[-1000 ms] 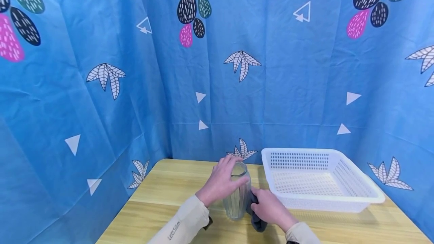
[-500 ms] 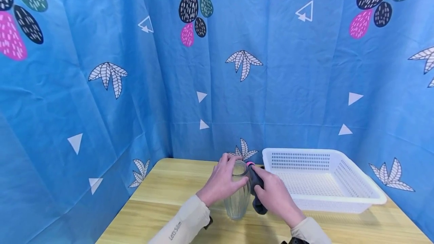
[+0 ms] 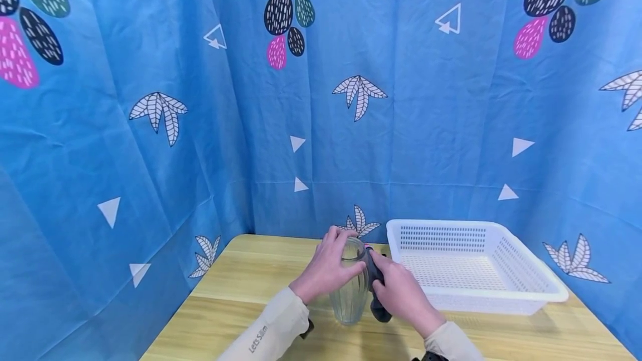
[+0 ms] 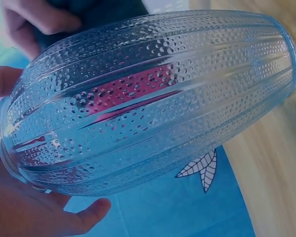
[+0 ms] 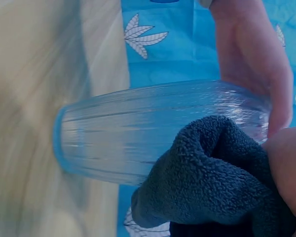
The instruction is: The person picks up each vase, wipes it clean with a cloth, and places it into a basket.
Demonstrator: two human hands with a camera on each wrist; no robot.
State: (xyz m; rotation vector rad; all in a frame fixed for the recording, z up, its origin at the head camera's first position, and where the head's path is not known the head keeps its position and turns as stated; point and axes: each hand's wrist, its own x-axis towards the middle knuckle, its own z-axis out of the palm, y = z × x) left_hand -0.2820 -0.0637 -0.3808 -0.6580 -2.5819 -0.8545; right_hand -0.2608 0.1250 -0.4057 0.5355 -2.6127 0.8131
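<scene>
A clear ribbed glass vase (image 3: 348,304) stands upright on the table, its dimpled surface plain in the left wrist view. My left hand (image 3: 326,272) holds it around the top, thumb and fingers on either side of the rim. On the vase's right side, my right hand (image 3: 401,292) grips a bunched dark grey cloth (image 5: 207,182) near the upper part of the glass. A bit of pink shows at the cloth's upper end in the head view, and a pink patch appears through the glass in the left wrist view. The right fingertips are partly hidden.
A white perforated plastic basket (image 3: 481,294) sits to the right, close to my right hand. The wooden table (image 3: 241,294) meets a blue patterned curtain (image 3: 321,127) at the back and on both sides.
My right hand has moved up along the vase's side with the cloth, from mid-height to near the rim, then slightly down and left. My left hand and the vase stay in place.
</scene>
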